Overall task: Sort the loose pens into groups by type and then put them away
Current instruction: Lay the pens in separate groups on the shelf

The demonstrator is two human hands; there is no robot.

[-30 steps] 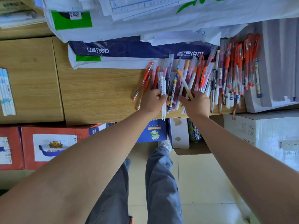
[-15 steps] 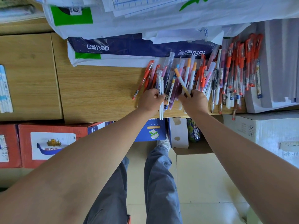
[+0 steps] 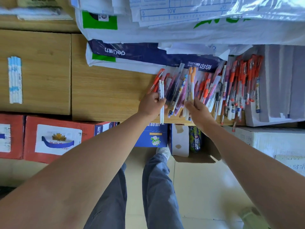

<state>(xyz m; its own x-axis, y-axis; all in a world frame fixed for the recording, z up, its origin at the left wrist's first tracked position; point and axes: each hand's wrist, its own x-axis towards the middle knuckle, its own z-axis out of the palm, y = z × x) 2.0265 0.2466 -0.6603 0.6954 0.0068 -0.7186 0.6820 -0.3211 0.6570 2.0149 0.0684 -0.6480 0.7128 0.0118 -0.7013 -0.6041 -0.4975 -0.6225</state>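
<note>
A heap of loose pens lies on the wooden shelf, mostly red-capped ones at the right and purple and blue ones in the middle. My left hand grips two white pens that stand upright and overhang the shelf edge. My right hand holds two white pens with orange caps, caps pointing away from me, lying over the pile.
Packs of paper, one blue, are stacked behind the pens. A white box borders the pile on the right. A bundle of white sticks lies far left. Red cartons, a blue box and a can sit below.
My right hand turned the slanted orange-capped pen straight and now holds it together with a second one. My left hand keeps the white pens and has shifted slightly left.
</note>
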